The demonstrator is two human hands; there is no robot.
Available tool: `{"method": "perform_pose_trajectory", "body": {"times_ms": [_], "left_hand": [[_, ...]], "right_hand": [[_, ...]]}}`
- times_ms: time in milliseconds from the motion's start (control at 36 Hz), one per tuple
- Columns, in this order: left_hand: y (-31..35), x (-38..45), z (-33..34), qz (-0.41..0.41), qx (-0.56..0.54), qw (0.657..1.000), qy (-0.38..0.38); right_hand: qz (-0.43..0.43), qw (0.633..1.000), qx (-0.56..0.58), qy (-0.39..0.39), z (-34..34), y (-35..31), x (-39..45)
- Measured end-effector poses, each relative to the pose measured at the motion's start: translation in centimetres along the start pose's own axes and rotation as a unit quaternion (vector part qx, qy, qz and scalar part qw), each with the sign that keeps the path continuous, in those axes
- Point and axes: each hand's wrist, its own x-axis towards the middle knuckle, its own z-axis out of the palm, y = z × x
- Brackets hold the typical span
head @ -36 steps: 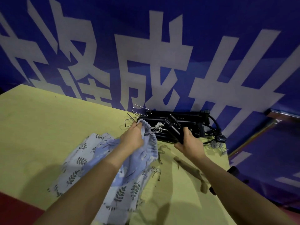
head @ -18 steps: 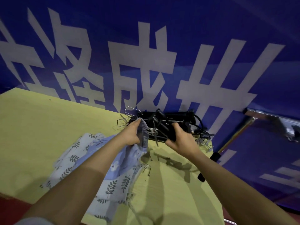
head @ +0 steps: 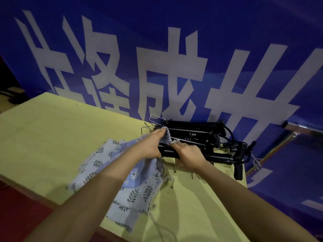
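Behind the yellow bench [head: 52, 133] hangs a blue banner [head: 244, 23] with large white characters. Near the far edge, the left hand [head: 152, 145] has its grip clamped on the waistband of a leaf-print garment [head: 103, 159] spread across the bench. Just beside it, the right hand [head: 189, 155] has its grip closed round a black hanger [head: 167, 152] at the hanger pile [head: 195, 130].

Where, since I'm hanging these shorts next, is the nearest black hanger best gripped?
The black hanger's bar, near its left end, from the near side, as the right hand does: it lies crosswise and exposed, while the other hangers tangle behind.
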Motion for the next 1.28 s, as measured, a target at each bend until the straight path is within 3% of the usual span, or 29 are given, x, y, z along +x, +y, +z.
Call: {"method": "perform_pose_trajectory", "body": {"times_ms": [194, 306, 417, 639, 833, 917, 1000, 1056, 1139, 1278], "left_hand": [[0.2, 0.0, 1.3, 0.004, 0.120, 0.993, 0.021], [0.2, 0.0, 1.9, 0.027, 0.293, 0.946, 0.137], [0.7, 0.5, 2.3, 0.048, 0.355, 0.914, 0.188], [0.3, 2.0, 2.2, 0.051, 0.327, 0.927, 0.178], [-1.2, 2.6, 2.0, -0.005, 0.258, 0.946, 0.198], [-2.0, 2.5, 1.9, -0.018, 0.188, 0.953, 0.236], [-2.1, 2.1, 1.6, -0.014, 0.099, 0.956, 0.275], [-1.9, 1.7, 1.2, -0.011, 0.036, 0.957, 0.287], [-1.7, 1.1, 1.0, 0.002, -0.063, 0.950, 0.306], [-1.3, -0.1, 0.8, -0.010, -0.170, 0.926, 0.336]], "right_hand": [[-0.059, 0.994, -0.038, 0.079, -1.0, -0.5, 1.1], [-0.077, 0.983, -0.074, 0.146, -1.1, -0.5, 1.2], [-0.078, 0.975, -0.084, 0.192, -0.9, -0.2, 1.2], [-0.039, 0.960, -0.124, 0.249, -0.2, 0.2, 0.7], [0.008, 0.930, -0.079, 0.359, 0.3, -0.1, -0.9], [0.035, 0.949, -0.028, 0.311, 1.3, -0.3, -1.3], [0.123, 0.974, 0.085, 0.172, 2.0, -0.7, -0.9], [0.191, 0.961, 0.183, 0.084, 1.8, -1.3, -0.2], [0.263, 0.923, 0.280, 0.034, 1.6, -2.4, 1.6], [0.276, 0.904, 0.326, -0.017, 2.3, -3.1, 3.5]]}}
